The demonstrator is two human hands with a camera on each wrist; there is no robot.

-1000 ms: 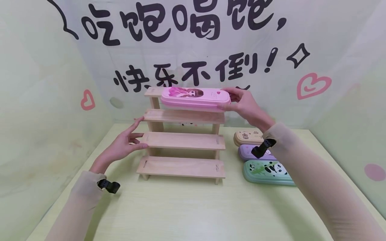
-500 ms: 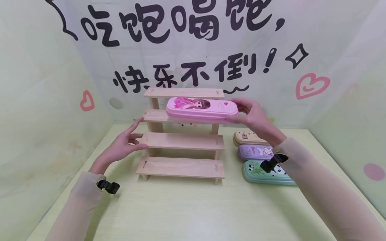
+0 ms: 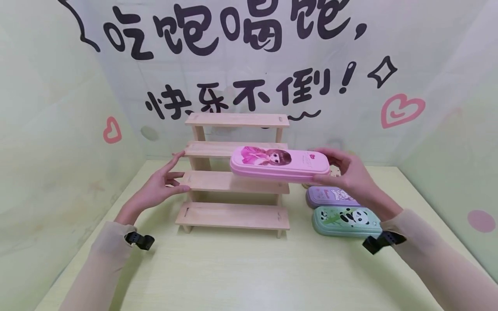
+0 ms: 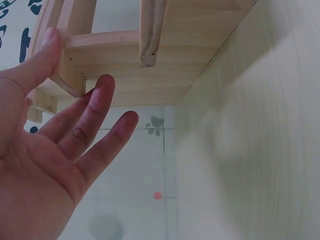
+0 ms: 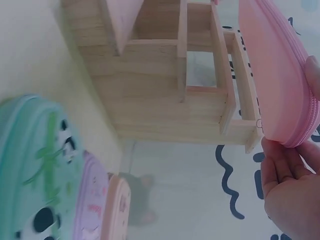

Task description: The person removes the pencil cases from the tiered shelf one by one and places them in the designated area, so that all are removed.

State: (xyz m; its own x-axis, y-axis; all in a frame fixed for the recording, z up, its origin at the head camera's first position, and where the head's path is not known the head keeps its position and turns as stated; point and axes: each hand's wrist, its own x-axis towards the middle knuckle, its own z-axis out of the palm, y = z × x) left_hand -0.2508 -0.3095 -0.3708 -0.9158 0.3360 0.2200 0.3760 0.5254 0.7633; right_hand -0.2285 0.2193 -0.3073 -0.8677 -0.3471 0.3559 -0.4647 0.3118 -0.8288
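Note:
My right hand (image 3: pixel 350 172) pinches the right end of a pink pencil case (image 3: pixel 280 164) printed with a doll-like girl. In the head view the case overlaps the second and third steps of a wooden four-step shelf (image 3: pixel 233 216). The right wrist view shows the pink case's zipped side (image 5: pixel 287 75), with fingers (image 5: pixel 282 165) at its end. On the shelf's left side, my left hand (image 3: pixel 157 185) is spread with straight fingers and touches the step ends. In the left wrist view its thumb (image 4: pixel 42 60) lies along a step's end.
Right of the shelf lie a green panda pencil case (image 3: pixel 346 222), a purple one (image 3: pixel 330 196) and a beige one (image 5: pixel 116 205), which is mostly hidden behind my right hand in the head view. A printed backdrop (image 3: pixel 249 65) stands behind the table (image 3: pixel 233 272).
My right hand has brought the pink pencil case down and to the right from the shelf's top step. The left hand stays at the shelf's side.

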